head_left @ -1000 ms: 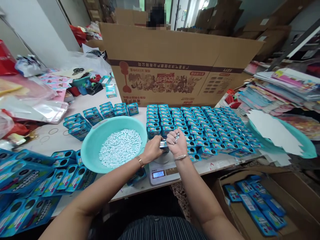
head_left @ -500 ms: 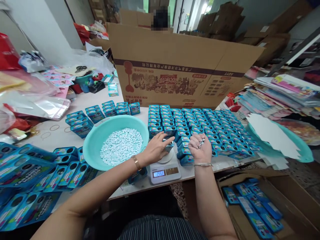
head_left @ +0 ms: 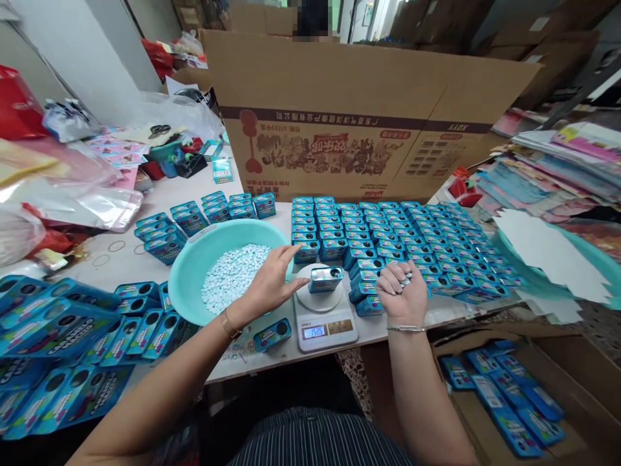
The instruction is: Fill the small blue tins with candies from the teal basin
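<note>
A blue tin [head_left: 326,279] stands upright on the round plate of a white digital scale [head_left: 326,333] whose display is lit. Just left of that tin is my left hand [head_left: 274,281], its fingers stretched and thumb apart, holding nothing. My right hand [head_left: 400,291] is curled palm up around several small pale candies [head_left: 405,280], to the right of the scale. Under my left forearm's side sits a turquoise basin [head_left: 182,275] with a heap of pale candies [head_left: 233,275]. Another blue tin [head_left: 272,334] is on the table between basin and scale.
Rows of blue tins [head_left: 412,246] fill the table's right half. More tins [head_left: 63,330] are stacked at the left. A large cardboard box [head_left: 330,84] stands behind. An open carton [head_left: 572,382] holding tins is at lower right, below a second basin [head_left: 596,259] with white card sheets.
My left hand has let go of the tin on the scale and moved left. The display reading has changed. My right hand stays closed around the candies.
</note>
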Tool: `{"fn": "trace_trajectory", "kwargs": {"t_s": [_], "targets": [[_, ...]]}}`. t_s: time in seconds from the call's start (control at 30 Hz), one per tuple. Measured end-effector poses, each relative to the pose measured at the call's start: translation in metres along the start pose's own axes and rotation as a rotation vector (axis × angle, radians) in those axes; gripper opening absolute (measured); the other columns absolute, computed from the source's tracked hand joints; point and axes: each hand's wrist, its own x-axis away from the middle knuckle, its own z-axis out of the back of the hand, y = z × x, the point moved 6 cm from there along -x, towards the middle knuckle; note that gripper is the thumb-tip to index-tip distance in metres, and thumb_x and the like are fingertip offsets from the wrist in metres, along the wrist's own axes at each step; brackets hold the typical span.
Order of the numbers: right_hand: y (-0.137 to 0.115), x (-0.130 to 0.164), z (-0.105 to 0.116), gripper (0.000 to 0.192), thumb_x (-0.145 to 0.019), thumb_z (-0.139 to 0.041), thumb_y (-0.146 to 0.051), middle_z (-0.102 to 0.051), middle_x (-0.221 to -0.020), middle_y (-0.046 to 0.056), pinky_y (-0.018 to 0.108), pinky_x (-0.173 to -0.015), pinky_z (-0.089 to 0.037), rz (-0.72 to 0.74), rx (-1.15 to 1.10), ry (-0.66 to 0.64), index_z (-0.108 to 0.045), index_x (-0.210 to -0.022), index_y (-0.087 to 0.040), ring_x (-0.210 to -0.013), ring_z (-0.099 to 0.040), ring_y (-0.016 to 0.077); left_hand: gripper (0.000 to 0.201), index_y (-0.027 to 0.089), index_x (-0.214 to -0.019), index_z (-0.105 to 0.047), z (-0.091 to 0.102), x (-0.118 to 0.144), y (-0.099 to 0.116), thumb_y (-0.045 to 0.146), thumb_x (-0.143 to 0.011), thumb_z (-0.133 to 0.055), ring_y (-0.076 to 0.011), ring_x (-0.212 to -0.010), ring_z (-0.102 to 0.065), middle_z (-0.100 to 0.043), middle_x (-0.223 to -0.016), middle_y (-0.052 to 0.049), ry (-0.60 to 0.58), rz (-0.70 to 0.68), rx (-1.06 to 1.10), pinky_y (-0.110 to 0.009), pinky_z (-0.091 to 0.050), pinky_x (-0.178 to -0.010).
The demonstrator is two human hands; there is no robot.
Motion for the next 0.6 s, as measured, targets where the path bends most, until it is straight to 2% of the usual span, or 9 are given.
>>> {"fn": "trace_trajectory", "kwargs": {"t_s": [0.13, 0.3, 0.47, 0.6], "targets": [[0.013, -0.008, -0.011, 0.034, -0.095, -0.045, -0.025, -0.032, -0.049, -0.010, 0.019, -0.032, -0.025, -0.043, 0.038, -0.018, -0.033, -0.063, -0.022, -0.032, -0.029, 0.0058, 0.063, 0.023, -0.141, -0.039, -0.010, -0.001, 0.000, 0.036, -0.085, -0.065, -0.0284, -0.126, -0.049, -0.052, -0.133, -0.013, -0.024, -0.006, 0.026, -0.049, -0.041, -0.106], [0.023, -0.017, -0.020, 0.035, -0.097, -0.042, -0.026, -0.031, -0.048, -0.010, 0.018, -0.030, -0.022, -0.078, 0.004, 0.000, -0.033, -0.063, -0.022, -0.032, -0.027, 0.0056, 0.063, 0.019, -0.139, -0.041, -0.030, -0.006, 0.004, 0.032, -0.083, -0.067, -0.0286, -0.124, -0.050, -0.054, -0.131, -0.014, -0.082, 0.010, 0.017, -0.048, -0.044, -0.104], [0.029, -0.017, -0.011, 0.039, -0.100, -0.034, -0.027, -0.033, -0.048, -0.009, 0.018, -0.031, -0.023, -0.085, -0.053, 0.088, -0.034, -0.061, -0.022, -0.032, -0.029, 0.0051, 0.063, 0.019, -0.137, -0.044, -0.057, -0.017, 0.009, 0.029, -0.080, -0.069, -0.0295, -0.122, -0.051, -0.055, -0.129, -0.014, -0.163, 0.013, -0.073, -0.047, -0.046, -0.101], [0.037, -0.022, -0.006, 0.038, -0.097, -0.042, -0.029, -0.033, -0.046, -0.009, 0.017, -0.032, -0.024, -0.077, -0.006, 0.098, -0.035, -0.061, -0.021, -0.033, -0.030, 0.0051, 0.060, 0.019, -0.133, -0.047, -0.069, -0.027, 0.015, 0.027, -0.079, -0.070, -0.0291, -0.120, -0.052, -0.058, -0.126, -0.012, -0.176, 0.009, -0.108, -0.046, -0.046, -0.100]]}}
